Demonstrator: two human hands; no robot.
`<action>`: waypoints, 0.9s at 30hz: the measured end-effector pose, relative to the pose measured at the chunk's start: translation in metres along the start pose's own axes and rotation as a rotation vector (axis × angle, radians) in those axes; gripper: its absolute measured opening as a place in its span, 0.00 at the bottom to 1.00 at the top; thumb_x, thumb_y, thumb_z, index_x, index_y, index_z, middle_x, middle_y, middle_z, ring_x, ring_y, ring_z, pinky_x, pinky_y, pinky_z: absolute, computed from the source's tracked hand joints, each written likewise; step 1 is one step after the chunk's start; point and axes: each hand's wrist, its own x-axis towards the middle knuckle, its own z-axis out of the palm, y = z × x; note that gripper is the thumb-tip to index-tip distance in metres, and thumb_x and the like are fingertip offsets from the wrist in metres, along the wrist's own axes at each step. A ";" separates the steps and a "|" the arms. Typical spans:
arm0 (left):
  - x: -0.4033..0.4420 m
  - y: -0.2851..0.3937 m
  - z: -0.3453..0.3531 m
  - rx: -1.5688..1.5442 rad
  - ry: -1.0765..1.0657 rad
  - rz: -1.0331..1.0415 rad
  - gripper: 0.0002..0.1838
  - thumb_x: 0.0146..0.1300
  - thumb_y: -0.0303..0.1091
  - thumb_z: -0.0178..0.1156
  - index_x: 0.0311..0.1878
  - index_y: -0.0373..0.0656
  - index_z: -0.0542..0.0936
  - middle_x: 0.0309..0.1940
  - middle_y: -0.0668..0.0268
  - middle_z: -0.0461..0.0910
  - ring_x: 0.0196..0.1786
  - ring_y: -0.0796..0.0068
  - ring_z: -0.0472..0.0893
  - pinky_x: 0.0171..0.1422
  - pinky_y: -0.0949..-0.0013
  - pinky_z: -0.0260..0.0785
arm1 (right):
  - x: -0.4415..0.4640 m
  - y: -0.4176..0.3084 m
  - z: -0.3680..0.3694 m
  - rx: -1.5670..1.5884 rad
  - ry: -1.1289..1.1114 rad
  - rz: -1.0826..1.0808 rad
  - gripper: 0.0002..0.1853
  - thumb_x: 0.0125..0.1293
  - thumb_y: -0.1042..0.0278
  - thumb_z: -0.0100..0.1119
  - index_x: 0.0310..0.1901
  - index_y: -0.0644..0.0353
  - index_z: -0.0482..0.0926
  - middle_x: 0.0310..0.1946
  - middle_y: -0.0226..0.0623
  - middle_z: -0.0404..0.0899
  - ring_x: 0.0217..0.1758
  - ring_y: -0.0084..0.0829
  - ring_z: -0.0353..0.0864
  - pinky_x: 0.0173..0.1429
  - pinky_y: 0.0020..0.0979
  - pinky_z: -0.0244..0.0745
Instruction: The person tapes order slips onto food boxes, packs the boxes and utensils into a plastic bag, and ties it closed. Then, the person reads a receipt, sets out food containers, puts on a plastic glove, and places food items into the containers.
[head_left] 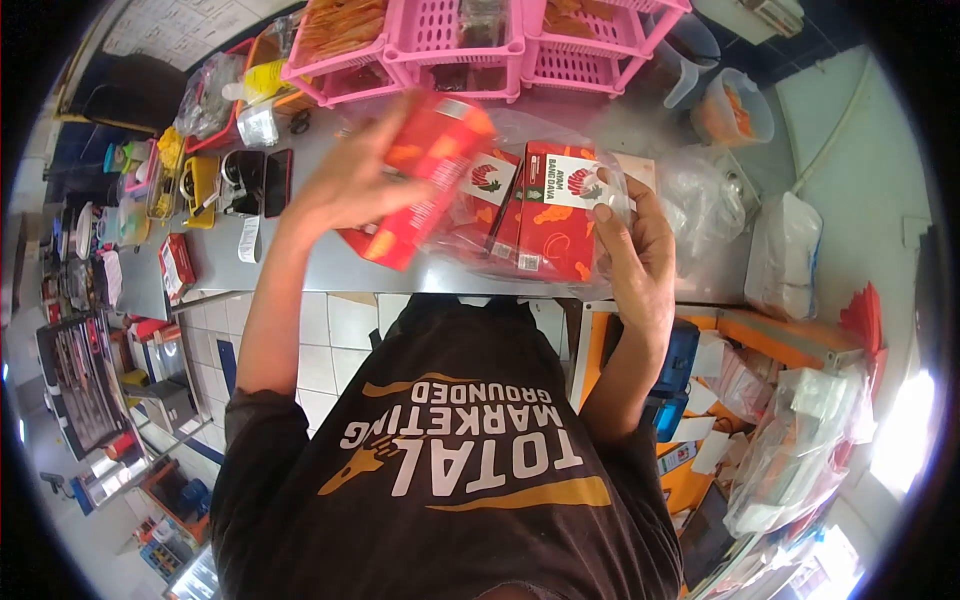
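My left hand [345, 190] grips a red food box [425, 190] with orange pictures on it, raised over the metal counter and slightly smeared by motion. To its right, a clear plastic bag [460, 240] holds more red boxes. One red box [560, 235] with a white label reading "AYAM BANG DAVA" lies on the right, and another red box [490, 185] is partly covered beside it. My right hand [640, 235] is closed on the bag's edge at the right box, thumb on top and fingers partly hidden.
Pink stacked baskets [455, 35] with food stand at the back. Clear jugs [735, 108] and crumpled plastic bags [700, 200] are on the right. At left lie a phone [279, 183], a receipt [249, 240] and a small red box [177, 267]. The metal counter's front edge [340, 288] runs before me.
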 end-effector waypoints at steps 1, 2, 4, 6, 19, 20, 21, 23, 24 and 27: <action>0.004 0.013 0.008 -0.003 -0.080 0.029 0.60 0.45 0.55 0.72 0.80 0.47 0.54 0.56 0.37 0.72 0.55 0.45 0.80 0.59 0.53 0.76 | 0.002 -0.001 0.001 -0.001 -0.013 -0.005 0.19 0.73 0.69 0.59 0.61 0.66 0.71 0.25 0.22 0.73 0.24 0.09 0.64 0.27 0.18 0.56; 0.007 0.025 0.017 -0.009 -0.160 0.059 0.60 0.45 0.55 0.72 0.80 0.46 0.54 0.56 0.37 0.72 0.55 0.45 0.80 0.58 0.53 0.76 | 0.003 -0.001 0.001 0.026 -0.004 -0.005 0.19 0.73 0.69 0.59 0.61 0.66 0.72 0.24 0.22 0.73 0.23 0.09 0.64 0.26 0.18 0.56; 0.013 0.052 0.036 0.194 -0.368 -0.263 0.63 0.45 0.58 0.71 0.81 0.42 0.51 0.60 0.37 0.68 0.57 0.44 0.79 0.58 0.53 0.75 | 0.004 -0.004 0.000 0.053 -0.004 -0.009 0.19 0.73 0.68 0.59 0.61 0.66 0.72 0.24 0.22 0.73 0.22 0.09 0.64 0.25 0.18 0.55; 0.012 0.060 0.060 0.312 -0.202 -0.319 0.64 0.45 0.60 0.70 0.81 0.41 0.49 0.62 0.38 0.67 0.58 0.43 0.77 0.59 0.53 0.74 | 0.001 -0.007 -0.003 0.050 0.020 0.006 0.19 0.73 0.68 0.60 0.60 0.66 0.72 0.23 0.21 0.72 0.22 0.09 0.63 0.25 0.18 0.54; -0.017 -0.033 0.090 -0.191 0.457 -0.047 0.24 0.67 0.44 0.61 0.57 0.35 0.76 0.52 0.46 0.78 0.50 0.43 0.83 0.52 0.50 0.76 | 0.004 -0.013 0.062 -1.033 0.087 -0.592 0.40 0.54 0.63 0.74 0.68 0.63 0.67 0.58 0.55 0.71 0.58 0.49 0.74 0.63 0.47 0.70; -0.017 -0.042 0.097 -0.195 0.462 -0.055 0.24 0.67 0.44 0.61 0.57 0.35 0.76 0.52 0.46 0.78 0.50 0.43 0.83 0.52 0.50 0.76 | 0.013 -0.003 0.077 -1.067 -0.084 -0.611 0.43 0.51 0.60 0.76 0.68 0.63 0.68 0.61 0.54 0.70 0.64 0.52 0.69 0.68 0.53 0.64; -0.016 -0.056 0.107 -0.044 0.344 -0.143 0.21 0.66 0.42 0.61 0.55 0.36 0.78 0.51 0.46 0.79 0.49 0.42 0.82 0.51 0.49 0.76 | 0.023 0.009 0.088 -1.098 -0.258 -0.629 0.45 0.48 0.56 0.77 0.68 0.62 0.69 0.65 0.53 0.68 0.70 0.55 0.65 0.74 0.58 0.57; -0.021 -0.069 0.112 0.092 0.231 -0.245 0.17 0.66 0.39 0.60 0.52 0.38 0.80 0.50 0.46 0.81 0.49 0.42 0.82 0.51 0.48 0.76 | 0.041 0.043 0.100 -1.220 -0.324 -0.626 0.47 0.46 0.53 0.78 0.68 0.61 0.69 0.66 0.53 0.67 0.71 0.54 0.65 0.74 0.63 0.55; -0.024 -0.072 0.109 0.150 0.159 -0.310 0.14 0.65 0.38 0.60 0.48 0.39 0.82 0.46 0.46 0.82 0.48 0.41 0.83 0.51 0.47 0.76 | 0.046 0.053 0.104 -1.337 -0.369 -0.623 0.48 0.44 0.50 0.78 0.69 0.59 0.70 0.66 0.52 0.67 0.72 0.54 0.64 0.74 0.67 0.53; -0.043 -0.083 0.070 0.215 0.117 -0.294 0.09 0.64 0.34 0.60 0.40 0.40 0.84 0.37 0.46 0.83 0.44 0.41 0.82 0.48 0.47 0.75 | 0.044 0.057 0.100 -1.445 -0.363 -0.613 0.47 0.45 0.44 0.77 0.66 0.57 0.73 0.66 0.51 0.67 0.72 0.52 0.65 0.71 0.70 0.54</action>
